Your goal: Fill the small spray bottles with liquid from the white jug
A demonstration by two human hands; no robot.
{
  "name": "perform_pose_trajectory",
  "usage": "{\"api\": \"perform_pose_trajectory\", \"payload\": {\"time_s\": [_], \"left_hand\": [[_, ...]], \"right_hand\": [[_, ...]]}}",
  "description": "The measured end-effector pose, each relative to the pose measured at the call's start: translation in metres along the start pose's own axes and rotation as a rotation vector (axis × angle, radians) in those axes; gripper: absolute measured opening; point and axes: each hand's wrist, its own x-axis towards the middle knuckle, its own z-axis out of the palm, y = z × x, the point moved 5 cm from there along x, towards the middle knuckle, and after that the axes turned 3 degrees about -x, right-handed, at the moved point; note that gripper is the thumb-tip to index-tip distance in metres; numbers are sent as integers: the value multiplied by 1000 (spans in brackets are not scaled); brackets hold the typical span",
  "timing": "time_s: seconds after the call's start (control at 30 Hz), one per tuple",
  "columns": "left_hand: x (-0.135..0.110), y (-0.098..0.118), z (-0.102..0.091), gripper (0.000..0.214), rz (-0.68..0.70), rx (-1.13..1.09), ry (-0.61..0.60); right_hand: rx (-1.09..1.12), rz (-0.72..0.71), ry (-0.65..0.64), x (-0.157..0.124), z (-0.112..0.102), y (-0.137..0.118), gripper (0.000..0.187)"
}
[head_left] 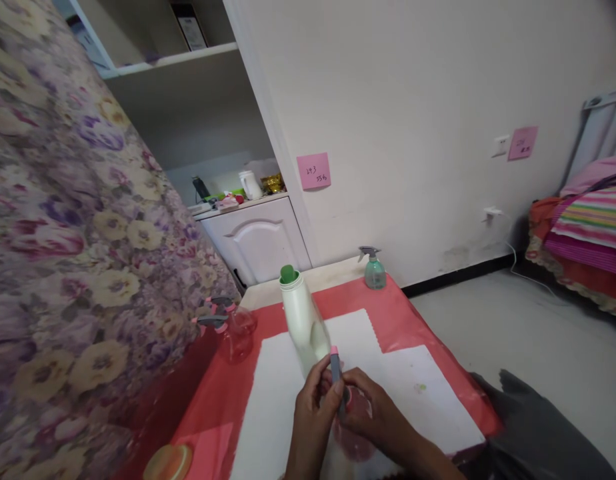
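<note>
Near the front of the table, a spray bottle with a translucent pink body (357, 440) stands between my hands. Its grey trigger head (335, 369) has a pink nozzle tip pointing away from me. My left hand (315, 410) pinches the head from the left. From the right, my right hand (381, 415) has its fingers closed around the head near the bottle's neck, which my fingers partly hide. Just beyond my left hand is a tall pale-green jug (303, 313) with a handle, its mouth holding something green (288, 273).
White sheets (275, 387) lie over a red table cover (338, 297). Pink spray bottles (235, 340) stand at the left edge, a green spray bottle (375, 272) at the far right corner. A round lid (168, 462) lies front left. Floral curtain (103, 253) hangs close on the left.
</note>
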Motion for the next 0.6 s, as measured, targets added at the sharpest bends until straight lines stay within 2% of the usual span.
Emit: {"api": "perform_pose_trajectory", "payload": {"time_s": [0.1,0.2,0.27,0.33,0.43,0.6], "left_hand": [[0,-1,0,59,4,-10,11],[0,-3,0,60,9,0,22],[-1,-2,0,60,11,7,34],[-2,-1,-1,60,21,7,43],[-4,0,-3,59,41,9,25],[-12,-5,-9,60,8,-19,12]], "right_hand": [[-16,-6,49,0,0,3,22],[-30,-89,-37,0,2,-6,22],[-22,-95,-62,-1,2,-8,26],[-22,-50,-36,-3,0,-2,40],[-71,18,33,-8,-2,18,72],[-120,81,49,-20,-1,51,91]]}}
